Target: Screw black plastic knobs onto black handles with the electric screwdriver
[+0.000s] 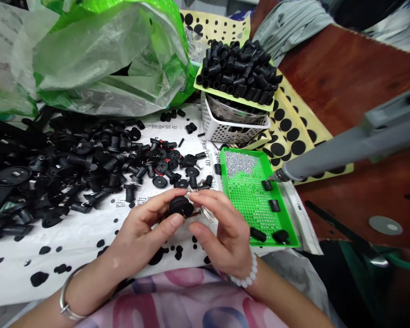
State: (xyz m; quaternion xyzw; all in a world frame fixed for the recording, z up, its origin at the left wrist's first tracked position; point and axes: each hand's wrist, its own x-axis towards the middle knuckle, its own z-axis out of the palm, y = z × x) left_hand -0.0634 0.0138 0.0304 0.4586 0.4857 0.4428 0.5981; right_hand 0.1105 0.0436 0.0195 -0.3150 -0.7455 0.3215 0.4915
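Note:
My left hand [145,228] grips a round black plastic part [180,207] between thumb and fingers. My right hand [222,228] pinches a small metal clip [197,204] attached to that part, with a longer metal strip [207,214] showing just below it. Close to my hands lies a large heap of similar black plastic parts [89,168] on a white printed sheet [78,259]. To the right stands a green perforated tray [256,196] holding silvery metal bits [239,163] and several black rectangular pieces [274,206].
A grey power screwdriver [348,146] lies with its tip near the green tray. Behind stand a white plastic basket [232,125] and a green tray of black cylinders [235,68]. A green-and-clear plastic bag [99,59] fills the back left; a reddish-brown wooden surface [348,77] lies right.

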